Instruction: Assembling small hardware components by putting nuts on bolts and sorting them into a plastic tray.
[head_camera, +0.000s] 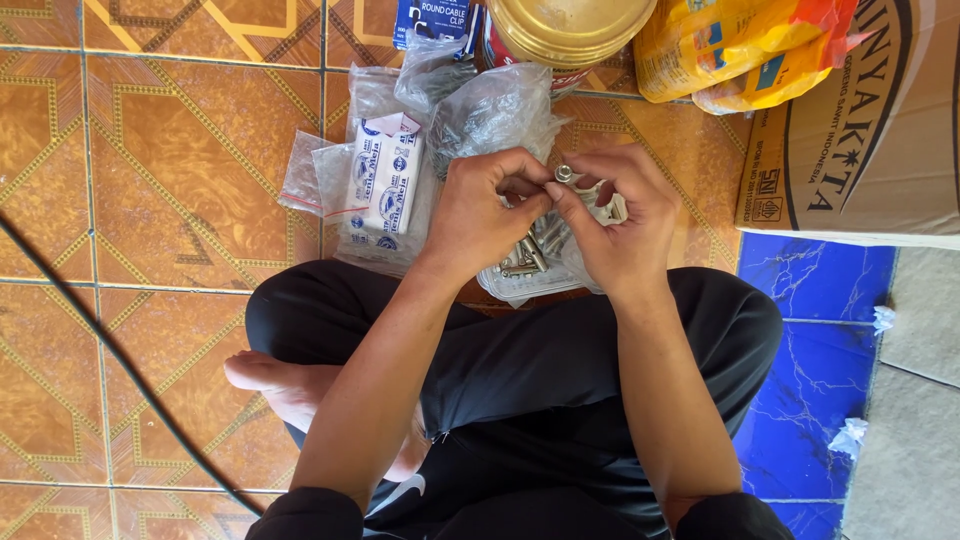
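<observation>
the person sits cross-legged on the tiled floor (150, 180), black trousers filling the lower middle of the view and one bare foot (265, 378) showing under the left knee. both hands meet just above the lap. the left hand (480, 205) is clenched, its fingertips pinching a small silver metal piece (564, 174) at the point where the two hands touch. the right hand (615, 215) is curled around a small white plastic clip (608, 206), thumb and forefinger closing in on the same metal piece — so each grip is grasping, and the two parts are held together between them. whether the metal piece is already seated in the clip cannot be told, since the fingers cover the joint.

directly beneath the hands lies a clear plastic bag of screws (530, 258), resting at the edge of the lap and touching the floor. to the left of it is a clear packet of white boxes (385, 190) with blue print, and a crumpled clear bag (495, 105) sits just above the left hand. a round gold lid (565, 28) shows at the top edge, with a yellow bag (730, 45) beside it and a cardboard box (860, 120) at the right. a black cable (110, 360) crosses the floor on the left — well apart from the hands.
</observation>
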